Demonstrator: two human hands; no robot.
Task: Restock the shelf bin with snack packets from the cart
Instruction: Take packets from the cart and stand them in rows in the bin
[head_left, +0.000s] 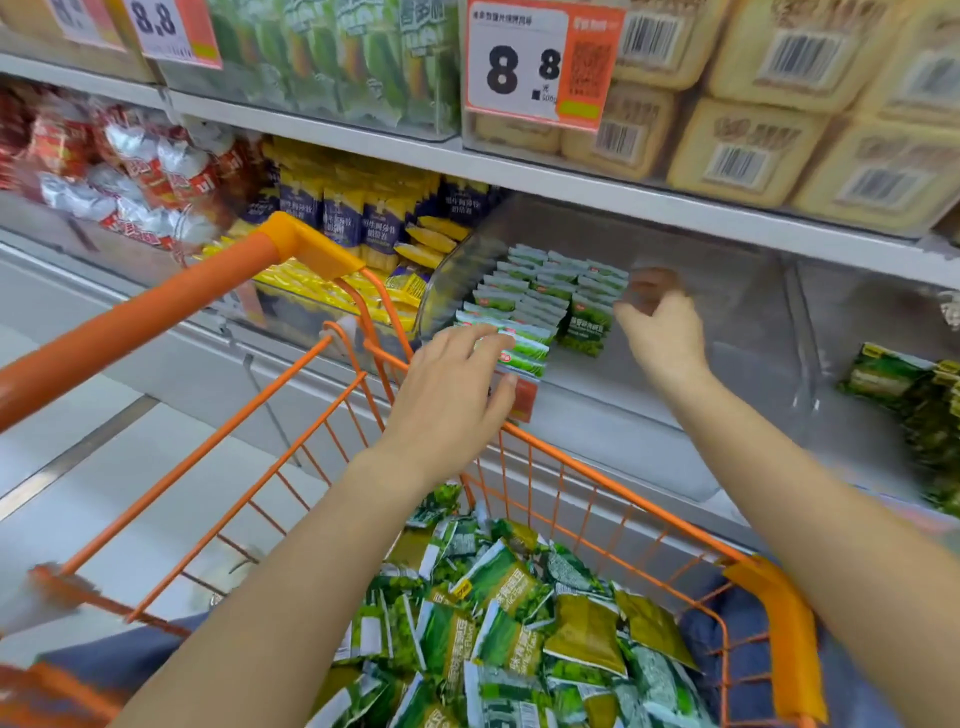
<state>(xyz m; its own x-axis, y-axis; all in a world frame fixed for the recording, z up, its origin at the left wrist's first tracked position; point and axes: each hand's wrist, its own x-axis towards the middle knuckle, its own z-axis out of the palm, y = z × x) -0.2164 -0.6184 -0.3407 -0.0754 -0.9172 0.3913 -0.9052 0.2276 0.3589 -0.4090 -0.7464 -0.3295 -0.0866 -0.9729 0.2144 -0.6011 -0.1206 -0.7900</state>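
- I reach both hands over the cart's (597, 470) far rim to the clear bin (737, 332) on the middle shelf, where green packets (540, 299) already stand in tight rows at its left end.
- My left hand (447, 395) rests its fingers, nearly straight and gripping nothing, on the front stack (524, 345), which lies flat; I judge it is steadying that stack so the rows hold.
- My right hand (662, 330) hovers just right of the upright rows, fingers loosely curled; blur hides whether anything small sits between them, but no packet shows in it.
- The rows stand on edge, labels facing out, likely to pack more in and let shoppers read them.
- Most of the bin to the right is bare, so by my reckoning the restock is in its early part.
- The supply (519, 618) lies heaped loose in the cart below my forearms, close to hand.
- An orange price tag (540, 62) hangs from the shelf above.
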